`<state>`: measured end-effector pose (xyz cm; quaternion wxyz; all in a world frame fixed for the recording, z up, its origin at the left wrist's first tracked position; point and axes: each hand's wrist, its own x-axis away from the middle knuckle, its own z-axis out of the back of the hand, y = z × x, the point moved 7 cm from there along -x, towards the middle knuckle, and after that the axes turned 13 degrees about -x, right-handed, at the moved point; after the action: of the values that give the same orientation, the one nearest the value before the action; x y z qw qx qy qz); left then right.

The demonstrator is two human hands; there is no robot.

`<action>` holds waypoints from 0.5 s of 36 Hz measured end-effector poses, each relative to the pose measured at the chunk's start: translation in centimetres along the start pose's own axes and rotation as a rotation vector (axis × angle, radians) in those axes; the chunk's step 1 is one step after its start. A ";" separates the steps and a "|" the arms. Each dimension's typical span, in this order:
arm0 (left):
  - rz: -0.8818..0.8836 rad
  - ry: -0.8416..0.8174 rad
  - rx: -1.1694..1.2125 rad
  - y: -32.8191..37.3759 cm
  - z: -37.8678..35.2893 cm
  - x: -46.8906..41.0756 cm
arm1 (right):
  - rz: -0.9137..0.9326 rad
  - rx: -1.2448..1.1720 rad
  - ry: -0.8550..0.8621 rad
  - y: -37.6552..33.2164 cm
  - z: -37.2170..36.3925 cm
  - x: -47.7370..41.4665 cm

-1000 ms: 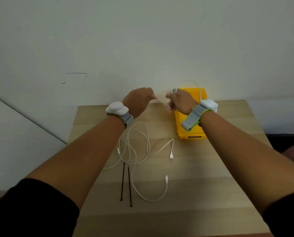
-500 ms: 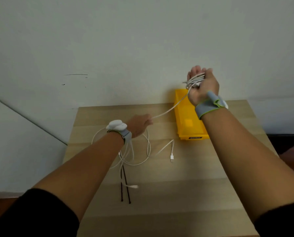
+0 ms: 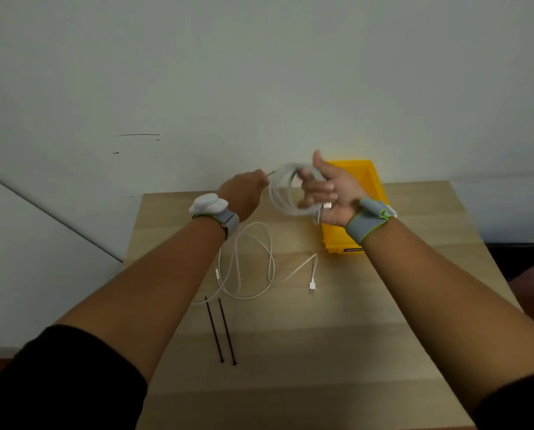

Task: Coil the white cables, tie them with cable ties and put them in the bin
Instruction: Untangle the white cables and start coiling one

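Note:
A white cable coil [image 3: 282, 193] hangs in the air in front of the yellow bin [image 3: 357, 172]. My right hand [image 3: 331, 189] has its fingers through the coil's loops and holds it, palm turned up. My left hand [image 3: 244, 193] is just left of the coil, pinching the cable's free end. A second white cable [image 3: 253, 259] lies loose on the wooden table [image 3: 337, 352], its plug [image 3: 312, 287] toward the right. Two black cable ties [image 3: 220, 330] lie side by side nearer to me.
The bin stands at the table's far edge against a pale wall [image 3: 259, 72], partly hidden by my right wrist. Both wrists wear grey bands with white pods. A white slanted surface [image 3: 26, 259] is left of the table.
My right hand dropped from above the bin to in front of it, with the cable now wound into a full coil. My left hand rose from the table to the coil's end.

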<state>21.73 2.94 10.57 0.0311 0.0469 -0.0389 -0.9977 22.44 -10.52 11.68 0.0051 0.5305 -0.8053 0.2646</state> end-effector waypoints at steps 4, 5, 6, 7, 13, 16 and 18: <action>-0.028 -0.184 0.027 0.2 -3.0 1.7 | 0.559 -0.534 0.133 -5.4 1.4 -0.2; -0.064 -0.225 0.021 0.6 -3.5 2.2 | 0.671 -0.528 0.213 -6.4 2.2 0.0; -0.105 -0.256 0.020 1.0 -3.8 2.7 | 0.757 -0.420 0.307 -7.2 2.9 0.2; -0.145 -0.272 0.034 1.7 -3.9 3.0 | 0.836 -0.253 0.394 -7.8 3.2 0.4; -0.239 -0.113 -0.009 2.6 -0.8 2.6 | 0.447 1.270 0.592 -4.2 4.2 -0.7; -0.179 -0.083 -0.066 0.6 0.5 1.8 | 0.012 1.138 0.411 0.9 5.1 -0.7; -0.151 -0.113 -0.074 -0.5 0.4 1.7 | -0.200 0.730 0.272 3.3 4.7 -0.2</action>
<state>20.03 3.37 10.75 -0.0446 -0.0076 -0.0003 -0.9990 21.00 -11.35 6.19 -0.0516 0.5334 -0.5948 0.5992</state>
